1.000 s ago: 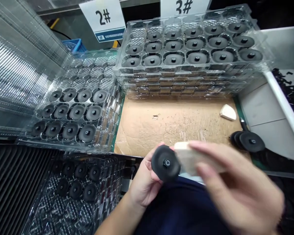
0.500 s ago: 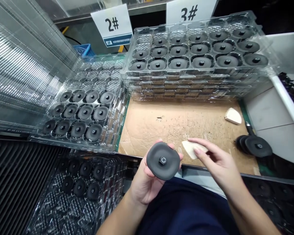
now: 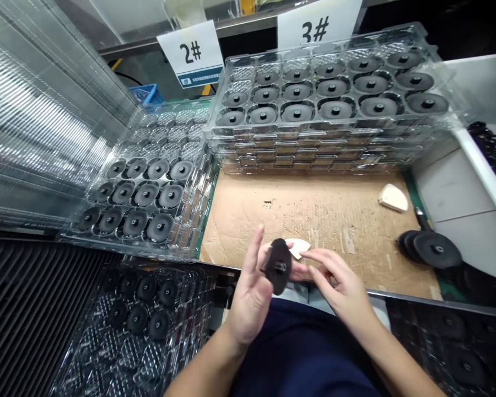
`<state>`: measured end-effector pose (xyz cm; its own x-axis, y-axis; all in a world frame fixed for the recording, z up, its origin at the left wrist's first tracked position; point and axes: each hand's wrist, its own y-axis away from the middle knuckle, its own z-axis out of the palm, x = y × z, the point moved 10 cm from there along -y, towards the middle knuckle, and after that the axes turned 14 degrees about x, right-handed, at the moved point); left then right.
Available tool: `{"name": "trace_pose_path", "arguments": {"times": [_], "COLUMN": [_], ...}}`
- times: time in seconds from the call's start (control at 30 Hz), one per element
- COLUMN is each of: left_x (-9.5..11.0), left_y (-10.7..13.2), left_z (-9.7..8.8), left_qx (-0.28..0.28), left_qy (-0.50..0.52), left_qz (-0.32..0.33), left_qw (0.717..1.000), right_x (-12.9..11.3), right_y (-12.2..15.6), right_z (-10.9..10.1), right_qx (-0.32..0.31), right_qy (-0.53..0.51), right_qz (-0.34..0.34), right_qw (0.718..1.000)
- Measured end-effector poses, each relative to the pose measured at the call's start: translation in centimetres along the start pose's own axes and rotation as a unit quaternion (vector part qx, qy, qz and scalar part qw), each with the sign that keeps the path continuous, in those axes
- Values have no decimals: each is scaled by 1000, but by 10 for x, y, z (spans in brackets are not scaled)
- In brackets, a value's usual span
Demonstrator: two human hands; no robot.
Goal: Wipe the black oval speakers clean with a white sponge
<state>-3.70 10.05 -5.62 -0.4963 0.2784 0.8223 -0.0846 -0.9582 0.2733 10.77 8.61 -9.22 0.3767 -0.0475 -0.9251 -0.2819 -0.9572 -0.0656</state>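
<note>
Black disc (image 3: 278, 266) now edge-on, left hand (image 3: 251, 298)

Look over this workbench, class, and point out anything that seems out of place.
A small stack of black discs looks out of place: it lies loose at the right edge of the cardboard sheet, while the other discs sit in pockets of clear plastic trays.

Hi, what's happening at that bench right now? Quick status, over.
Left hand holds black disc, on edge. Right hand beside white wedge, behind disc. Stacked clear trays ahead, apart from hands.
</note>
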Motion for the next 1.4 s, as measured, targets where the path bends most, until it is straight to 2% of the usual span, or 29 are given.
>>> {"name": "trace_pose_path", "arguments": {"times": [0.07, 0.13, 0.2, 0.27, 0.37, 0.57, 0.73, 0.83, 0.9, 1.0, 1.1, 1.27, 1.4], "left_x": [19, 28, 31, 32, 30, 13, 2, -9, -14, -17, -16, -11, -7], "left_y": [1, 6, 9, 10, 11, 5, 6, 8, 10, 12, 11, 7, 4], "left_z": [9, 19, 22, 22, 20, 9, 10, 12, 13, 13, 15, 21, 27], "left_qx": [-28, -57, -67, -64, -66, -80, -123, -144, -155, -164, -178, -193, -190], "left_qy": [-147, -257, -305, -318, -321, -281, -255, -252, -257, -279, -299, -298, -295], "left_qz": [152, 248, 285, 296, 287, 164, 92, 17, -24, -35, -2, 61, 98], "left_qw": [977, 932, 906, 898, 900, 942, 955, 957, 954, 946, 938, 933, 931], "right_x": [4, 7, 5, -2, -20, -50, -52, -51, -49, -40, -27, -17, -10], "right_y": [4, 6, 7, 6, 1, -6, 0, 6, 11, 19, 22, 26, 26], "right_z": [-6, -13, -21, -29, -30, -2, 18, 26, 29, 28, 21, 8, -2], "right_qx": [12, 28, 44, 59, 36, -156, -283, -328, -346, -343, -297, -214, -169], "right_qy": [-11, -25, -45, -67, -123, -157, -209, -257, -274, -266, -248, -289, -293], "right_qz": [13, 27, 39, 47, 65, 114, 189, 230, 241, 249, 262, 297, 289], "right_qw": [1000, 999, 997, 995, 990, 969, 917, 879, 865, 866, 884, 885, 896]}}
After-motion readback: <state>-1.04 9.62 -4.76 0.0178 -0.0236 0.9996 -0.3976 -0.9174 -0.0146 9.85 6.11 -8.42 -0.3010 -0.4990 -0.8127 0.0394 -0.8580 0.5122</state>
